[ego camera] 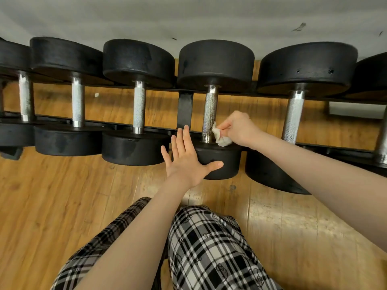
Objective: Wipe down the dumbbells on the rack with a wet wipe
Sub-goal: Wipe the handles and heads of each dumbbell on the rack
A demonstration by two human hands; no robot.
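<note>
Wooden plank floor (pixel 62 195) runs under the long black metal rack (pixel 185 107) holding black rubber-ended dumbbells (pixel 210 114). My right hand (pixel 238 128) pinches the crumpled white wet wipe (pixel 219 137) against 1 knurled steel handle; my left hand (pixel 188 160) lies flat, fingers spread, on its near head.

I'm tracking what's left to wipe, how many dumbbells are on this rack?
6 at least: cut off far left, second, third, being wiped, fifth, far right; more may lie outside view.

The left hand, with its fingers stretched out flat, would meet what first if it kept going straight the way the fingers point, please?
Probably the rack's front rail, just beyond the left hand fingertips, with the upright black bracket behind it. Depth is unclear, so the hand may pass above them.
</note>
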